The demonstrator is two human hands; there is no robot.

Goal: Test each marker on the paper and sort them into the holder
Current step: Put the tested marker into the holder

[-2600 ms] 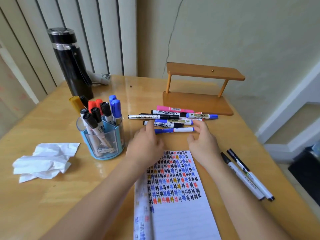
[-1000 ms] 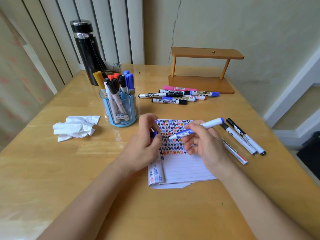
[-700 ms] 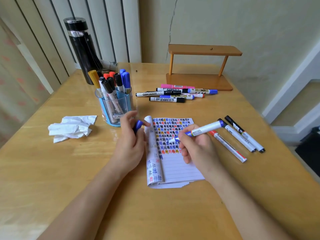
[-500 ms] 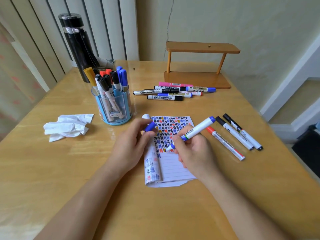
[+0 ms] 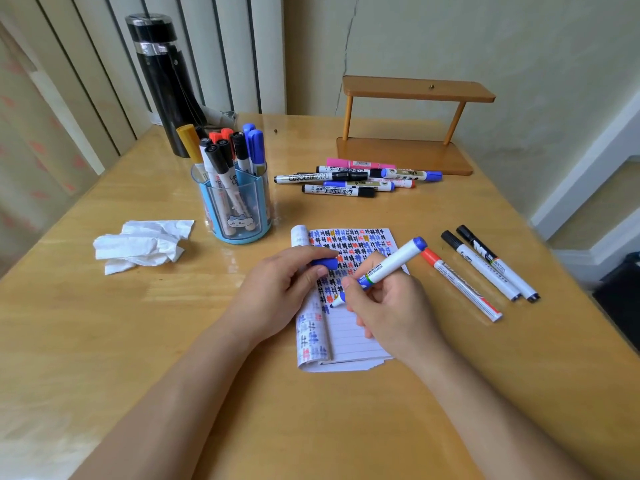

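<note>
My right hand [image 5: 388, 306] grips an uncapped blue whiteboard marker [image 5: 384, 268] like a pen, its tip down on the lined notepad [image 5: 349, 337] at the edge of the rows of coloured test marks. My left hand [image 5: 280, 289] rests on the pad's curled left page and pinches the blue cap [image 5: 325, 263] between thumb and forefinger. The blue marker holder [image 5: 235, 209] stands behind the pad to the left, full of capped markers. A loose pile of markers [image 5: 353, 178] lies farther back on the desk [image 5: 104, 341], and three more markers [image 5: 485, 271] lie just right of the pad.
</note>
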